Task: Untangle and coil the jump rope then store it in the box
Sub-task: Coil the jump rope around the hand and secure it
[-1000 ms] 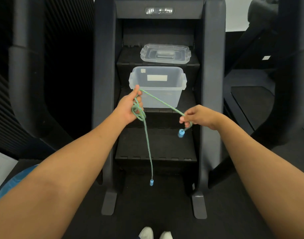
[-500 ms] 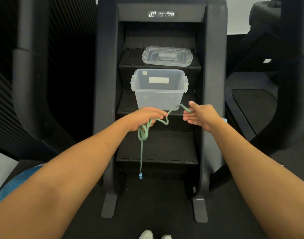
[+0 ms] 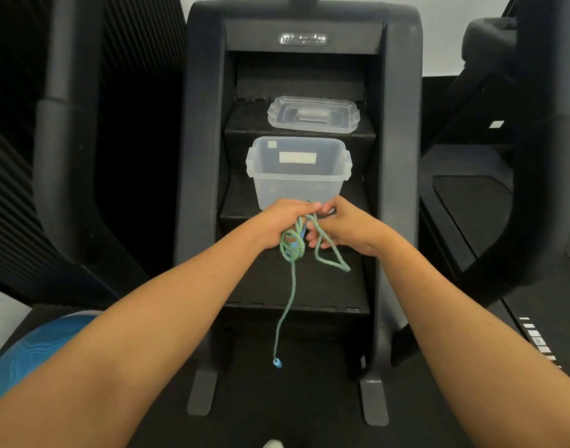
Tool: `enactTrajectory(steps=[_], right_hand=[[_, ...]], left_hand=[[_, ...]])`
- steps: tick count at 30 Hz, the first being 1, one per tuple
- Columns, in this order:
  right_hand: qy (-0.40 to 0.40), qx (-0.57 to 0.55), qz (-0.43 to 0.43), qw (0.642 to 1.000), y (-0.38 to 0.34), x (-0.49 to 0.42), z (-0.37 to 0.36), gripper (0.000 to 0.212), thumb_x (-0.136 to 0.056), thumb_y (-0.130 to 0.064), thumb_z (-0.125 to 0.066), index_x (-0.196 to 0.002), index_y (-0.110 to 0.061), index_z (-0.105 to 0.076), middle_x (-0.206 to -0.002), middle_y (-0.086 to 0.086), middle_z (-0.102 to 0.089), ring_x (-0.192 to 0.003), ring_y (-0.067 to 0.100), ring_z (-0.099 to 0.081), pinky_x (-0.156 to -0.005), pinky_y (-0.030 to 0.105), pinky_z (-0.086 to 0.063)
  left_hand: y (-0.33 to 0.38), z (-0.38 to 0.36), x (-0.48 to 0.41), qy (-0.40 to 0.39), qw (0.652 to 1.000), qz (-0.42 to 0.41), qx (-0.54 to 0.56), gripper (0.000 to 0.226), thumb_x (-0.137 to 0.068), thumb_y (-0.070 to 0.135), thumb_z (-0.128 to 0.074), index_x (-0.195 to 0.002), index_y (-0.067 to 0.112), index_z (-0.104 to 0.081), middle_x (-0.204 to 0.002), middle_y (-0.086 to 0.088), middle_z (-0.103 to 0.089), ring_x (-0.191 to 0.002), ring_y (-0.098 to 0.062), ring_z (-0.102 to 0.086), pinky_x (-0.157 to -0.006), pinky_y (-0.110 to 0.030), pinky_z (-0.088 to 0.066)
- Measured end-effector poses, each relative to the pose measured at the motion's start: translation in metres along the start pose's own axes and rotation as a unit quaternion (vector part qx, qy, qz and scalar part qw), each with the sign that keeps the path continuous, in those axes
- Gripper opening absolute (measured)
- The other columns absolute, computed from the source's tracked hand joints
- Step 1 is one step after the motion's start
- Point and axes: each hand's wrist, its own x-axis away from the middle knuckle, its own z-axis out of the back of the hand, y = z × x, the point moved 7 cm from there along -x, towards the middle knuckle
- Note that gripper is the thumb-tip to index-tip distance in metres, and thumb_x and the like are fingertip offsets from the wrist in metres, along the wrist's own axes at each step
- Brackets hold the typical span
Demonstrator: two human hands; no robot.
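Head view: both hands meet at the middle of the frame, just in front of the clear box (image 3: pixel 298 185). The left hand (image 3: pixel 279 226) has its fingers curled round a bunch of green jump rope (image 3: pixel 291 286) loops. The right hand (image 3: pixel 345 227), touching it from 3 o'clock, pinches a strand with bent fingers, and a slack loop droops from it toward 4 o'clock. One long tail hangs from the left fist toward 6 o'clock and ends in a blue end cap (image 3: pixel 277 363) above the floor. The box stands open on a step of the dark stepper machine (image 3: pixel 199 189), at 12 o'clock from the hands. Its lid (image 3: pixel 313 114) lies on the next step up. A blue ball (image 3: pixel 28 354) shows at 8 o'clock.
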Motion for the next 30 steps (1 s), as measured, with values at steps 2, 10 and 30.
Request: enactTrajectory(steps=[2, 10, 30], right_hand=[[0.014, -0.080, -0.057, 0.995, 0.002, 0.000, 0.005, 0.017, -0.103, -0.025, -0.060, -0.109, -0.010, -0.052, -0.103, 0.023, -0.072, -0.092, 0.031, -0.072, -0.076, 0.035, -0.062], [0.035, -0.101, -0.127, 0.986, -0.008, -0.013, -0.004, 0.041, -0.101, -0.057, -0.053, -0.109, -0.020, -0.069, -0.104, 0.003, -0.074, -0.076, 0.014, -0.068, -0.084, 0.040, -0.051], [0.137, 0.058, 0.099, 0.984, -0.171, 0.010, 0.045, 0.044, -0.109, -0.037, -0.042, -0.086, -0.010, -0.069, -0.094, 0.011, -0.080, -0.090, 0.024, -0.078, -0.097, 0.044, -0.054]], left_hand=[[0.005, 0.006, 0.004, 0.030, 0.999, -0.036, -0.017, 0.030, -0.101, 0.028, -0.064, -0.113, 0.002, -0.075, -0.083, -0.002, -0.074, -0.070, -0.012, -0.067, -0.067, -0.023, -0.053], [0.015, -0.019, 0.028, -0.094, 0.987, -0.066, -0.109, 0.019, -0.105, 0.017, -0.058, -0.112, 0.005, -0.071, -0.106, 0.004, -0.072, -0.081, 0.001, -0.069, -0.068, -0.012, -0.051], [0.023, -0.038, 0.032, -0.047, 0.992, -0.101, 0.064, 0.029, -0.106, 0.038, -0.055, -0.084, 0.023, -0.068, -0.055, 0.005, -0.034, -0.047, -0.009, -0.028, -0.048, -0.024, -0.025]])
